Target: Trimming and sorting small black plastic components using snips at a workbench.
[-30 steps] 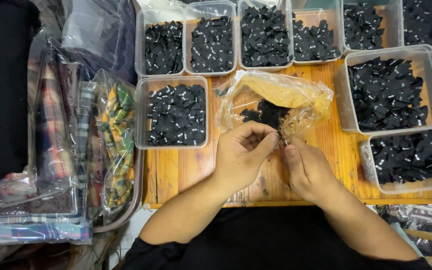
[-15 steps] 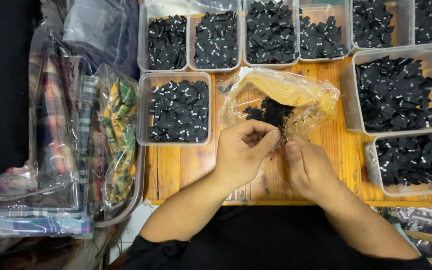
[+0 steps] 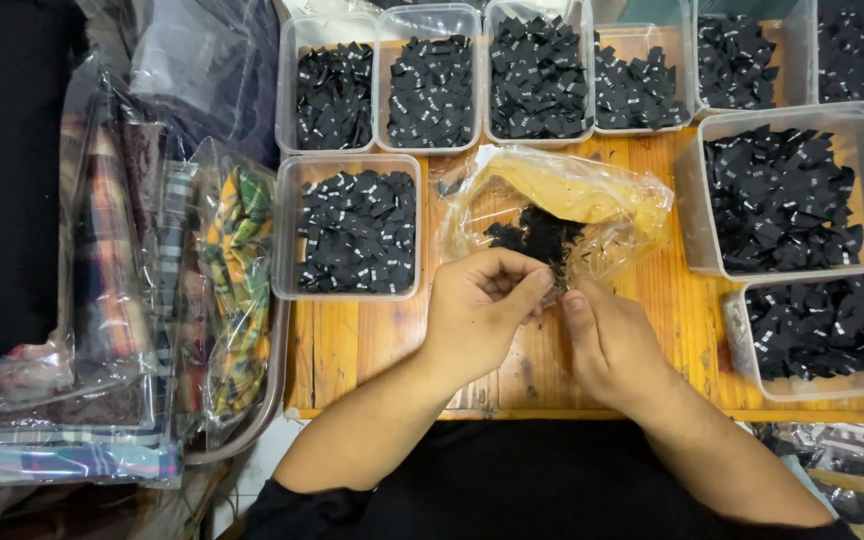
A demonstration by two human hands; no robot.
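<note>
A crumpled clear plastic bag (image 3: 592, 195) lies open on the wooden board (image 3: 352, 350), holding a heap of small black fabric labels (image 3: 537, 235). My left hand (image 3: 477, 310) is curled at the bag's mouth, thumb and fingers pinched close to the labels. My right hand (image 3: 607, 335) sits just beside it, thumb tip nearly touching the left fingers at the bag's edge. Whether a label is pinched between the fingers is hidden.
Several clear plastic tubs of black labels ring the board: one to the left (image 3: 352, 230), a row along the back (image 3: 432, 90), two to the right (image 3: 787, 195). Bagged plaid fabrics (image 3: 232, 280) are stacked at the left.
Both hands have stayed at the bag's mouth, with the fingers shifting only slightly. The view has drifted a little.
</note>
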